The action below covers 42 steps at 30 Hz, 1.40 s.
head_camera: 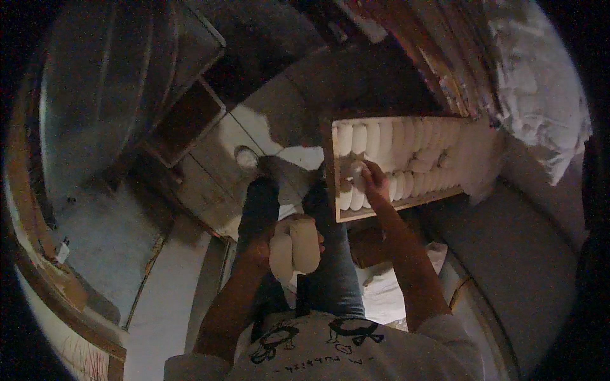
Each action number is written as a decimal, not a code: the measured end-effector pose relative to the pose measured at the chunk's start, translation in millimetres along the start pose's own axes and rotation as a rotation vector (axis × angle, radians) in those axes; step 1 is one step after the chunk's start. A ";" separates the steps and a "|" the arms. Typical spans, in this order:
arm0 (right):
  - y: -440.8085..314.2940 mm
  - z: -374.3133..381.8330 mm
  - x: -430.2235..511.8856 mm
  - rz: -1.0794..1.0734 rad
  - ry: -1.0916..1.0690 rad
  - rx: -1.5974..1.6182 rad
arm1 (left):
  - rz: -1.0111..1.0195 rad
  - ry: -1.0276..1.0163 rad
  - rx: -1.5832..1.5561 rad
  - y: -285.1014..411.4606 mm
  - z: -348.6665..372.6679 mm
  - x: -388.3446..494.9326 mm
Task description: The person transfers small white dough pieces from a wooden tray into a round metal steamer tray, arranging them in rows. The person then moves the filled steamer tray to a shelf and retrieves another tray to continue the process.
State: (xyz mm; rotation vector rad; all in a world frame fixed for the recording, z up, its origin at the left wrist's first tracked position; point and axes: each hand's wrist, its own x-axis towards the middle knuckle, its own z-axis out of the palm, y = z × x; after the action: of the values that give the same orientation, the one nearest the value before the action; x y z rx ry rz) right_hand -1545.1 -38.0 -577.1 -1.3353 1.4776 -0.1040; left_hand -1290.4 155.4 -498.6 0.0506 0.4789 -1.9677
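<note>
My left hand (262, 248) holds two pale, oblong, rounded pieces (305, 245) side by side above my lap. Its fingertips show at their right edge, and the palm is hidden beneath them. My right hand (375, 177) reaches into a shallow wooden tray (337, 190) on the right. The fingers are bent at a pale piece (355, 169) near the tray's left end; whether they grip it is too dim to tell. Similar oblong pieces (372, 140) stand in two rows along the tray, with a few lying between the rows.
Tiled floor (205, 178) lies ahead, with a small round pale object (246, 156) beyond my legs (329, 266). A dark panelled surface (109, 76) rises at the upper left. White cloth or sheeting (538, 95) hangs at the upper right. Bright white material (383, 295) lies beneath my right forearm.
</note>
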 end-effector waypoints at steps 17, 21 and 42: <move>-307.0 24.1 -110.1 0.088 -0.497 0.498 | 0.448 -0.011 0.418 162.6 309.4 -130.9; -347.7 14.1 -59.9 -0.148 -0.414 0.130 | 0.631 0.014 0.445 203.6 360.9 -134.2; -891.7 94.3 240.5 -0.358 -0.911 0.172 | 1.941 0.429 0.021 307.0 516.5 -56.2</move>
State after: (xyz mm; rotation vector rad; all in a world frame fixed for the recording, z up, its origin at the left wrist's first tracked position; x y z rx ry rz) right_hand -841.7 -489.5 -173.1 -1.2405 0.4520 0.1350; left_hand -903.7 -88.6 -104.8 0.6758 0.3698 -0.0288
